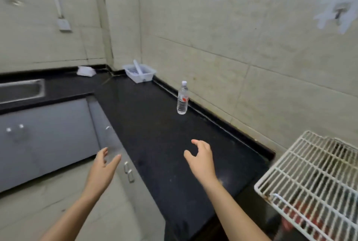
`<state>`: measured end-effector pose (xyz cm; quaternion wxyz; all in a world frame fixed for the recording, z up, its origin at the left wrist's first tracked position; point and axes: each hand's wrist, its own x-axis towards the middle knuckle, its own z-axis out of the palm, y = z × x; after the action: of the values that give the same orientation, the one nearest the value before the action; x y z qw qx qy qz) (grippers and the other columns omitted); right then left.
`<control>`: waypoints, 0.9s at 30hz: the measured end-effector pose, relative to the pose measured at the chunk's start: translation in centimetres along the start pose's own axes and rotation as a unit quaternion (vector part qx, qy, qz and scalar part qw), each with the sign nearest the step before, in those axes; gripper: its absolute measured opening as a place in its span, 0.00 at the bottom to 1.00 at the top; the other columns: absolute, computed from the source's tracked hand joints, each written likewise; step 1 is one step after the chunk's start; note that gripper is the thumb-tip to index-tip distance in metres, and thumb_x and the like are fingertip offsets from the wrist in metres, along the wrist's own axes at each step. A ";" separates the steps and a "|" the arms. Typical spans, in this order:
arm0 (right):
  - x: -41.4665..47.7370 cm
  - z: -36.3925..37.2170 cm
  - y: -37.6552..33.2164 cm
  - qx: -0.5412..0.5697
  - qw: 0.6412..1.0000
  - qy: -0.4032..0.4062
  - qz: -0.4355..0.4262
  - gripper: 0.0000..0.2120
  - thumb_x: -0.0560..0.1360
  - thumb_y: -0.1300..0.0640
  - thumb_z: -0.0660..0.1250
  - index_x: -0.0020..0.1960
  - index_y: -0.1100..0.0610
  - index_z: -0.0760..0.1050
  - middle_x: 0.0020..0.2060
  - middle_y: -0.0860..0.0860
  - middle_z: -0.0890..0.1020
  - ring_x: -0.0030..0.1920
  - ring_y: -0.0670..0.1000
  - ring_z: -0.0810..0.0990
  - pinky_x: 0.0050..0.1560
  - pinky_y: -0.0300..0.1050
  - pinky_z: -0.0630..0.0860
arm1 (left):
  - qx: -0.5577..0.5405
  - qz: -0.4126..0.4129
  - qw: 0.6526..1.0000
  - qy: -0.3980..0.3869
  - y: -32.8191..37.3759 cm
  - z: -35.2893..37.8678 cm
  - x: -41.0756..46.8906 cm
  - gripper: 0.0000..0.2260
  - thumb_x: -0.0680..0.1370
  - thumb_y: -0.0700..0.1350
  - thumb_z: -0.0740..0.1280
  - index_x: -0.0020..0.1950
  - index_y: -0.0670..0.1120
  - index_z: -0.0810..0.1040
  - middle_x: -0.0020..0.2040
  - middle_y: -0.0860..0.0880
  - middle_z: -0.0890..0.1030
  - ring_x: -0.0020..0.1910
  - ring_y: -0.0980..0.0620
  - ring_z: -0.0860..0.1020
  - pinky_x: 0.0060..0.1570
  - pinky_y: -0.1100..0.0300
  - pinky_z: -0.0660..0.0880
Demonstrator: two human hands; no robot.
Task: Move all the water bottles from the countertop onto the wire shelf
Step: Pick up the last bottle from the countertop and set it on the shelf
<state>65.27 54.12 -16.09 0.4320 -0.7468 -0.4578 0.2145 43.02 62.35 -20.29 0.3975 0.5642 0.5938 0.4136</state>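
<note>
One water bottle point(182, 98) is standing upright on the black counter point(155, 124), pretty close to the back wall. It's clear plastic with a white cap, a label with a red patch around the middle, and ribbed sides lower down. Looks full or close to it, hard to say for sure.

Both of the person's hands are out in front and holding nothing. The left hand point(104, 165) hangs off the front edge of the counter, over the grey cabinet doors point(48, 140), with the grip apart, fingers loosely spread. The right hand point(201, 158) is above the counter, well short of the bottle, grip also apart, thumb and fingers curled in a loose C shape.

The white wire shelf point(313, 180) sits at the right end of the counter, at the lower right of the view, tilted in the shot. There's something red and dark showing through the wires underneath it, too blurry to make out.

The counter is dark speckled stone and runs in an L. A white plastic basket point(139, 73) sits in the far corner, with a crumpled white thing point(86, 71) just left of it. A steel sink point(21, 90) is set in at the far left. The walls are pale beige tile, with a wall socket point(64, 24) and a pipe up on the left.
</note>
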 end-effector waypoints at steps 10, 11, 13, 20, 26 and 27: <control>2.0 13.1 -4.6 -0.038 0.997 -0.059 0.015 0.21 0.74 0.58 0.62 0.67 0.58 0.66 0.68 0.55 0.66 0.68 0.54 0.63 0.65 0.45 0.62 | 0.006 -0.046 0.996 0.071 -6.7 -12.2 4.4 0.24 0.77 0.44 0.64 0.70 0.41 0.62 0.71 0.41 0.66 0.67 0.39 0.67 0.64 0.47 0.64; 2.1 14.7 -5.3 -0.039 0.997 -0.062 0.020 0.21 0.74 0.58 0.62 0.67 0.58 0.66 0.68 0.55 0.66 0.68 0.54 0.64 0.65 0.46 0.62 | 0.007 -0.047 0.996 0.074 -7.5 -13.7 5.3 0.24 0.76 0.44 0.64 0.70 0.41 0.62 0.71 0.41 0.66 0.67 0.39 0.67 0.64 0.47 0.64; 2.1 17.8 -6.5 -0.045 0.996 -0.074 0.030 0.21 0.74 0.58 0.62 0.67 0.58 0.66 0.68 0.55 0.66 0.68 0.54 0.64 0.65 0.46 0.63 | 0.013 -0.051 0.996 0.073 -8.9 -16.6 6.9 0.25 0.76 0.45 0.64 0.70 0.41 0.62 0.71 0.41 0.66 0.67 0.39 0.67 0.64 0.47 0.64; 2.3 26.0 -9.0 -0.087 0.989 -0.099 0.067 0.22 0.74 0.58 0.62 0.67 0.57 0.65 0.68 0.56 0.66 0.68 0.55 0.64 0.64 0.46 0.64 | 0.020 -0.068 0.995 0.070 -13.4 -23.9 12.7 0.25 0.76 0.46 0.64 0.71 0.42 0.62 0.71 0.41 0.67 0.67 0.41 0.67 0.65 0.47 0.63; 5.7 26.2 -8.0 -0.132 0.984 -0.070 0.101 0.21 0.74 0.58 0.62 0.67 0.58 0.66 0.67 0.58 0.66 0.68 0.57 0.64 0.64 0.47 0.63 | 0.009 -0.097 0.994 0.040 -15.6 -22.0 16.0 0.24 0.77 0.45 0.63 0.71 0.41 0.61 0.71 0.41 0.66 0.67 0.40 0.67 0.65 0.47 0.63; 6.9 25.8 -7.6 -0.138 0.983 -0.058 0.107 0.22 0.73 0.58 0.62 0.66 0.58 0.67 0.67 0.59 0.67 0.67 0.58 0.64 0.65 0.47 0.63 | 0.005 -0.103 0.994 0.033 -15.7 -21.1 16.5 0.24 0.77 0.45 0.64 0.71 0.41 0.61 0.71 0.41 0.66 0.67 0.40 0.67 0.65 0.46 0.64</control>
<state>46.36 73.31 -22.98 0.2723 -0.8301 -0.4246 0.2376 17.04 77.64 -27.96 0.4148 0.4880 0.6640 0.3858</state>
